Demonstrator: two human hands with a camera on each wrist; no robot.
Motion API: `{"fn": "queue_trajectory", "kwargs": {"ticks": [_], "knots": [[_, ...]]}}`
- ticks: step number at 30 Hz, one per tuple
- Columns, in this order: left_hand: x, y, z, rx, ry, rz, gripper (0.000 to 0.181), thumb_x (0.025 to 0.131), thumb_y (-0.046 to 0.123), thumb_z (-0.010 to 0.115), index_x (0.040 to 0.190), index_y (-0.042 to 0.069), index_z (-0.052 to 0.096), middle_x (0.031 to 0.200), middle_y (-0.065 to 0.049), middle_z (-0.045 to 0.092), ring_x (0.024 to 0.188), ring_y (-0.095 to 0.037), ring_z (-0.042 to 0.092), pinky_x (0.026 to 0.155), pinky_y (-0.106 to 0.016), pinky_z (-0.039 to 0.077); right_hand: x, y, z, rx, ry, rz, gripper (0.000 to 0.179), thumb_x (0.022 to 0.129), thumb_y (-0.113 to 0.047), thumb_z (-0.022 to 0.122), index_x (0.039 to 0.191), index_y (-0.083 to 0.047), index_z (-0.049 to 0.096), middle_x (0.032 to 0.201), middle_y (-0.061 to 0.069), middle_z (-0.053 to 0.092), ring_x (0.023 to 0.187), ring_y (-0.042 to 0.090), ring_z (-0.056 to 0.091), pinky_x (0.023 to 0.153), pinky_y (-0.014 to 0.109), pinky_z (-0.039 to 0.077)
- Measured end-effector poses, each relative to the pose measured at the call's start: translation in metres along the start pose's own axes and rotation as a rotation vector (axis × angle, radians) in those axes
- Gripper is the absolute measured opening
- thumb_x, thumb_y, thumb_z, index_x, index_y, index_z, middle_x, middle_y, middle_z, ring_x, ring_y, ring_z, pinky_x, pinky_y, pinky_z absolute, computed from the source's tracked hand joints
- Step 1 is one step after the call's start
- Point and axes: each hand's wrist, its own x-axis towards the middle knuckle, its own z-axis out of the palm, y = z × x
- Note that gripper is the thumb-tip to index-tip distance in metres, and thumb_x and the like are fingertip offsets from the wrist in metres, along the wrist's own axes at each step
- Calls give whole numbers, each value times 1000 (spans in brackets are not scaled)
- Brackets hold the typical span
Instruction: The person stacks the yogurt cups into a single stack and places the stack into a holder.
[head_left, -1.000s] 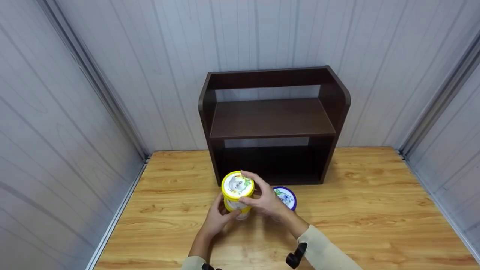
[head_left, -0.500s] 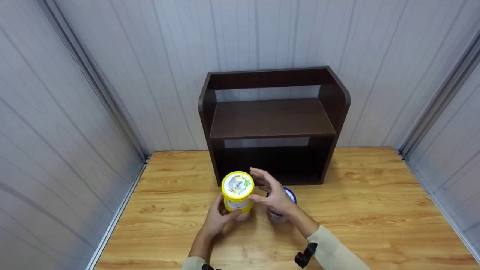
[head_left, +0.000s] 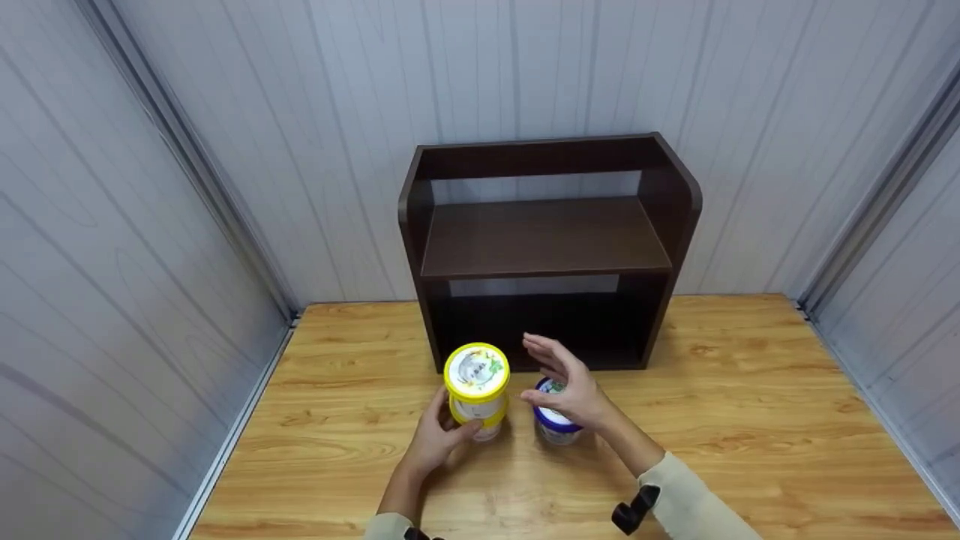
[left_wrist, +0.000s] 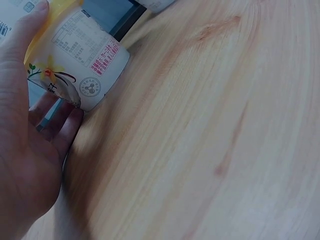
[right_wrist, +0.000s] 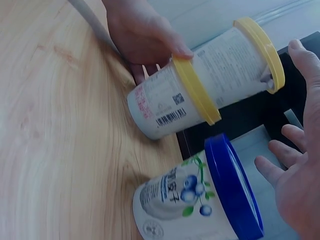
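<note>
Two white tubs with smooth, rounded walls and bright yellow rims are observed stacked upright. The upper tub (right_wrist: 230, 65) is seated on the lid of the lower tub (right_wrist: 157, 107), and the lower tub is stood on the surface (head_left: 337, 420), near the left front of the shelf unit (head_left: 547, 236). On the lower tub's tapered wall, a yellow flower, red print and a barcode are noted.

The lower tub is held by the left grip (head_left: 437, 439): the thumb is laid at its yellow rim and the fingers are curved round its far side. The right grip (head_left: 571, 390) is spread, with fingers loosely bent, and is held apart from the stack. In the head view, part of the blue-lidded tub (right_wrist: 182, 205) is covered by it; that tub is stood upright, with blueberries printed on its wall.

The surface is finished in glossy wood grain. The shelf unit is dark brown and flat-boarded, with rounded upper side edges, and is backed by pale, grooved wall panels (head_left: 525, 67).

The stack and the blue-lidded tub are separated by a narrow strip of surface. Wider stretches are left at either side, bounded by the side walls. The shelf unit's lower front edge is located just behind the tubs.
</note>
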Motion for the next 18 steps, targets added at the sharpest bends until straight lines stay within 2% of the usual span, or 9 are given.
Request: {"fn": "queue_trajectory", "kwargs": {"ticks": [7,13,18], "knots": [[0,-1,0,-17,-8,4,87,90,15,79,159,14,26,147,-14,47,135,-30,48,111,-44,41,-8,-3,-13,-47,-10,-1,83,81,-5,85,152,-12,43,155,7,45,143,34,41,110,58,38],[-1,-1,0,1,-1,-1,86,90,16,79,158,15,27,145,-13,48,133,-29,49,110,-43,42,-16,-3,-24,-61,-7,7,83,79,-8,87,150,-10,45,155,17,43,143,32,40,111,55,36],[-1,0,0,-17,-5,-9,86,89,16,79,158,14,28,143,-14,49,132,-29,50,110,-43,42,-21,-2,-34,-76,9,4,83,76,-8,89,148,-9,47,153,14,46,142,32,41,111,56,36]]}}
